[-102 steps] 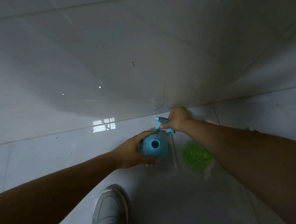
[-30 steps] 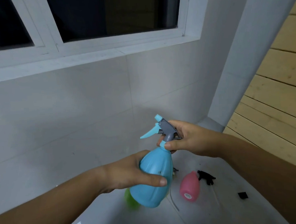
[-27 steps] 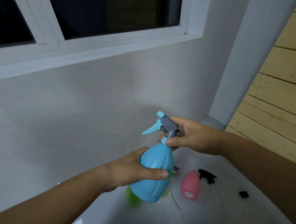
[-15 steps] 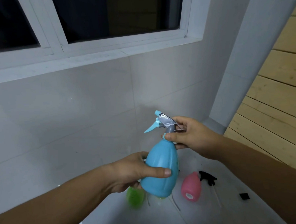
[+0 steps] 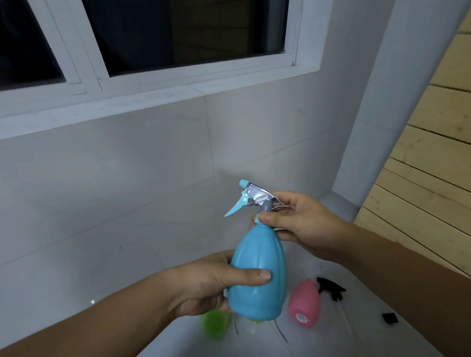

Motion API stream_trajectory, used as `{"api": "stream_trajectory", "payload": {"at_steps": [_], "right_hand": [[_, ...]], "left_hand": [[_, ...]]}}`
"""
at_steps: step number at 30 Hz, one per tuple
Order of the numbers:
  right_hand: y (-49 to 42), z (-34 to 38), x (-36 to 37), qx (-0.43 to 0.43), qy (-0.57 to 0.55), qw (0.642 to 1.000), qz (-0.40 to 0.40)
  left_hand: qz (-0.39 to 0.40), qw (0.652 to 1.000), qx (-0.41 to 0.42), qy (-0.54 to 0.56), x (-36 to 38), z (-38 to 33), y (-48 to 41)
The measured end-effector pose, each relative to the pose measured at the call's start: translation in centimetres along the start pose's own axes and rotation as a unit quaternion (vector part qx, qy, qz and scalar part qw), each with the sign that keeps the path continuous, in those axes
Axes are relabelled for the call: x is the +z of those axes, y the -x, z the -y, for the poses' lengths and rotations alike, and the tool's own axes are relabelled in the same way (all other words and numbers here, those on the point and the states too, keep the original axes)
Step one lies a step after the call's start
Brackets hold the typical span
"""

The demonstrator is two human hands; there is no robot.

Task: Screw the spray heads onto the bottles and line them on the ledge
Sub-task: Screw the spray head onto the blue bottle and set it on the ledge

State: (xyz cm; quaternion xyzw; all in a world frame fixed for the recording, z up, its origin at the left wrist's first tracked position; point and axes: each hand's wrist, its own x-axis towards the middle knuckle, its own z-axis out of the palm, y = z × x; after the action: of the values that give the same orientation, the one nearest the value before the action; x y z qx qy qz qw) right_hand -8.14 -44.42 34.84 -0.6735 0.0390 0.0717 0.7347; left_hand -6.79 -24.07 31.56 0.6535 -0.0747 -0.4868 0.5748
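The blue bottle (image 5: 257, 275) is held upright in the air, the left hand (image 5: 207, 285) wrapped round its belly and the right hand (image 5: 299, 224) pinching the collar of the spray head (image 5: 253, 198) on its neck. Below on the floor (image 5: 333, 345) lie a pink bottle (image 5: 303, 303) with an unreadable label, a black spray head (image 5: 331, 289) beside it, and a blurred green bottle (image 5: 214, 325)

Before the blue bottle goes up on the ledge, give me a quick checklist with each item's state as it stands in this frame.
1. Left hand grips blue bottle: ok.
2. Right hand pinches the collar under the spray head: ok.
3. Head fully tightened: cannot tell.
4. Bottle upright: not ok, slightly tilted.
5. Ledge free of things: ok.
6. Pink bottle has its head on: not ok; black spray head lies beside it.
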Motion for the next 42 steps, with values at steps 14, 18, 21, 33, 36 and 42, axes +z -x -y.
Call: {"api": "stream_trajectory", "payload": {"at_steps": [14, 18, 21, 33, 36, 42], "right_hand": [[-0.3, 0.1, 0.2, -0.004, 0.021, 1.0, -0.01], [-0.2, 0.3, 0.5, -0.017, 0.033, 0.999, -0.001], [-0.1, 0.4, 0.5, -0.018, 0.037, 0.999, 0.002], [-0.5, 0.3, 0.2, -0.026, 0.056, 0.998, -0.021], [-0.5, -0.1, 0.3, -0.018, 0.067, 0.997, -0.018], [-0.6, 0.5, 0.0, -0.024, 0.035, 0.999, -0.001]], "left_hand": [[-0.013, 0.999, 0.014, 0.027, 0.4, -0.7, -0.1], [-0.012, 0.999, -0.001, 0.034, 0.0, -0.5, -0.4], [0.008, 0.997, -0.024, 0.073, -0.1, -0.6, -0.4], [-0.024, 0.999, 0.022, 0.044, 0.3, -0.8, -0.1], [-0.022, 1.0, 0.019, 0.012, 0.8, -0.9, -0.2], [0.024, 0.997, 0.012, 0.077, -0.3, -0.4, -0.4]]}}
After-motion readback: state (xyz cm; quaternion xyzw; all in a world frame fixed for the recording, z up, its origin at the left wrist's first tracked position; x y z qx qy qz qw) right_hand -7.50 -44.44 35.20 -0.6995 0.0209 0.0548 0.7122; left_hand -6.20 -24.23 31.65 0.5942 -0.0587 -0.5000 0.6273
